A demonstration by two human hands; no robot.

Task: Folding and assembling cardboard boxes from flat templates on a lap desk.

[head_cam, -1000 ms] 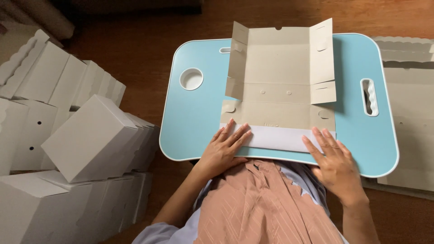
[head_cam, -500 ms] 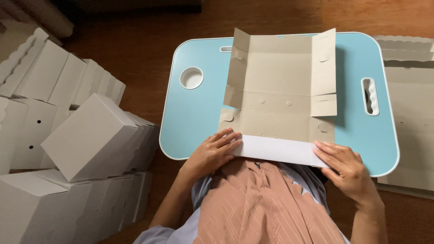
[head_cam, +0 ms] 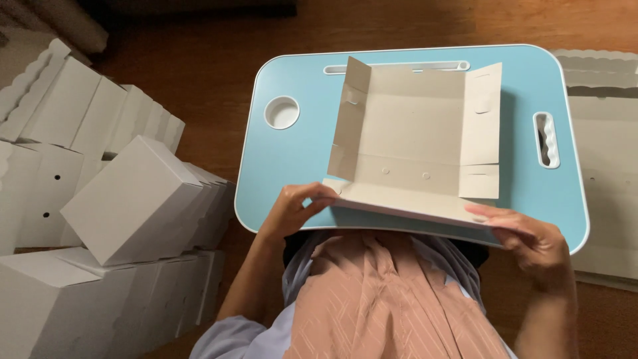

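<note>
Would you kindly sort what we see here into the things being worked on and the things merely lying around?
In hand:
- flat cardboard box blank, side flaps raised
- its near flap, gripped by the left hand and the right hand
- blue lap tray under it

Lying about:
- pile of folded white boxes on the left
- flat cardboard sheets on the right
- wooden floor
</note>
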